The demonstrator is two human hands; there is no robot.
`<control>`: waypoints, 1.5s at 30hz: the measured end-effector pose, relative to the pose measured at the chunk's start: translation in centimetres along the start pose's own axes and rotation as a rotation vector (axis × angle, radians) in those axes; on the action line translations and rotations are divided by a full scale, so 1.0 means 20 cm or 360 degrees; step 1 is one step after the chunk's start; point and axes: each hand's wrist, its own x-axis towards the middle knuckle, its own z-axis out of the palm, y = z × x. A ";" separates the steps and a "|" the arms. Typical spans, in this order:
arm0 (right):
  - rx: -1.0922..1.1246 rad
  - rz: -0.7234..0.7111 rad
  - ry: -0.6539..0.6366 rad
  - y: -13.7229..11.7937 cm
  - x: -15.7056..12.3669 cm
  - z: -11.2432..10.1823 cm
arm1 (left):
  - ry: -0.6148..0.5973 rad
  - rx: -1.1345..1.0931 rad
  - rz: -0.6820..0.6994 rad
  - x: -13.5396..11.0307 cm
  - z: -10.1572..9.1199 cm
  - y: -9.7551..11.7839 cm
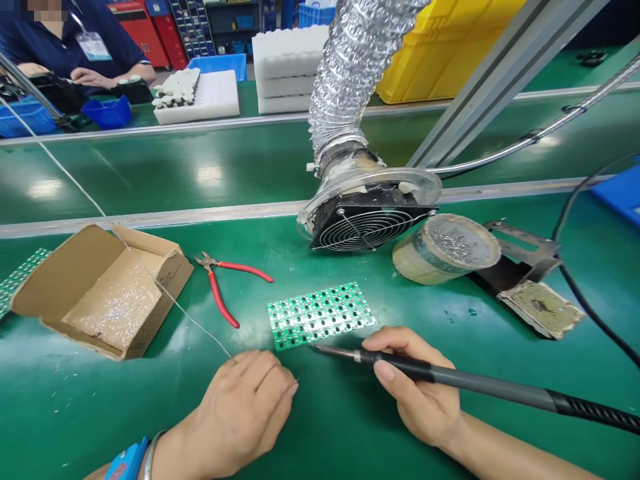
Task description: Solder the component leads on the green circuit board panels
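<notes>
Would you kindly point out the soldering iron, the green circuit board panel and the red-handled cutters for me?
soldering iron (450,377): head view, on its black handle past the right hand.
green circuit board panel (320,313): head view, on the panel's middle.
red-handled cutters (220,299): head view, on the nearer red handle.
</notes>
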 end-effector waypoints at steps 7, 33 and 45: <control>-0.0080 -0.0041 -0.0053 -0.01 0.01 0.00 | -0.0166 0.0051 0.0038 0.00 0.02 0.03; -0.0217 0.0025 -0.0013 -0.01 0.01 0.01 | 0.0124 0.0024 -0.0116 0.04 0.03 -0.03; -0.0149 0.0000 0.0026 -0.01 0.00 0.00 | 0.0136 0.0047 -0.0124 0.05 0.03 -0.02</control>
